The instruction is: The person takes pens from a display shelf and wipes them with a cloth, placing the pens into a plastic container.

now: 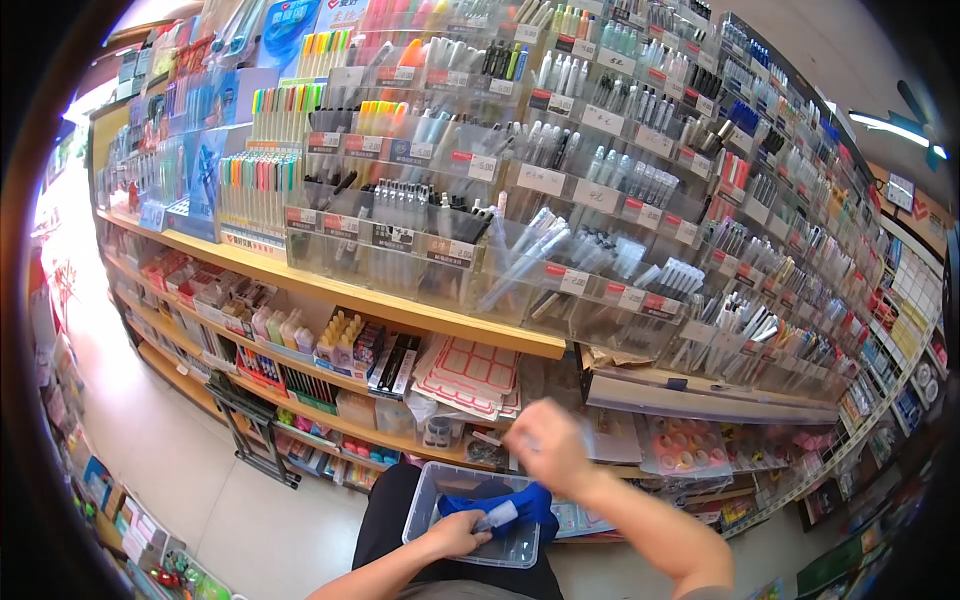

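A clear plastic bin [417,505] rests across my lap, with a bunched blue cloth [541,508] in and over its right side. My left hand [458,535] is over the bin, its fingers closed on a small pale, translucent block-like piece [497,516] lying against the cloth. Its exact kind does not show. My right hand [548,446] is raised above the bin's right end, near the lower shelf. It is curled and blurred by motion, and whatever it may hold cannot be made out.
Clear racks of pens [590,190] with price tags rise ahead. Below, the wooden counter edge [430,303] juts out above shelves with red-framed label sheets [466,375]. A black folding stand [255,425] is at left on the tiled floor [190,440]. More goods line the lower left.
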`<state>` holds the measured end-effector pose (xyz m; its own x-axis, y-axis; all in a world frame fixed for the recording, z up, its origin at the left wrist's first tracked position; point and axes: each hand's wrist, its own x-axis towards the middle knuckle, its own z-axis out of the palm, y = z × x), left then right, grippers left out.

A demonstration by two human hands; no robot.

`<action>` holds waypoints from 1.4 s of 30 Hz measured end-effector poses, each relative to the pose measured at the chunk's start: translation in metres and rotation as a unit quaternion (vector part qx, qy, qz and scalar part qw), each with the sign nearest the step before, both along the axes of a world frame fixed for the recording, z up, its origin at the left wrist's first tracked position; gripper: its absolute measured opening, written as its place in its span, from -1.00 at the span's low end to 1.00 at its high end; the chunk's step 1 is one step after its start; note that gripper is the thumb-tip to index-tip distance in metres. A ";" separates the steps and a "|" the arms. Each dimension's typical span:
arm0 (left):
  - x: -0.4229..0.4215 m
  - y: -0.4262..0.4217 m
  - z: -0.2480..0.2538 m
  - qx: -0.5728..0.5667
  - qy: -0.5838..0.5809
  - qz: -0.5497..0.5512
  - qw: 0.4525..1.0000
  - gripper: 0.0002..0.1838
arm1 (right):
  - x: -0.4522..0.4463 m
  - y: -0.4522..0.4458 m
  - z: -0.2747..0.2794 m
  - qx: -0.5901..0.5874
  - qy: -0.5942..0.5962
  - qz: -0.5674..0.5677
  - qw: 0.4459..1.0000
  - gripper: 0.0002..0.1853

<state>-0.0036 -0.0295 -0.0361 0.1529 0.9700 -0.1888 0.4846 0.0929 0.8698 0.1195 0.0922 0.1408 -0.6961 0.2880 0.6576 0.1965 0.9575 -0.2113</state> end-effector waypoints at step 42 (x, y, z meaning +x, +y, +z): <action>0.017 -0.017 -0.001 0.026 0.057 -0.136 0.989 -0.45 | -0.028 0.104 0.208 -0.013 -0.070 -0.562 0.824 -0.62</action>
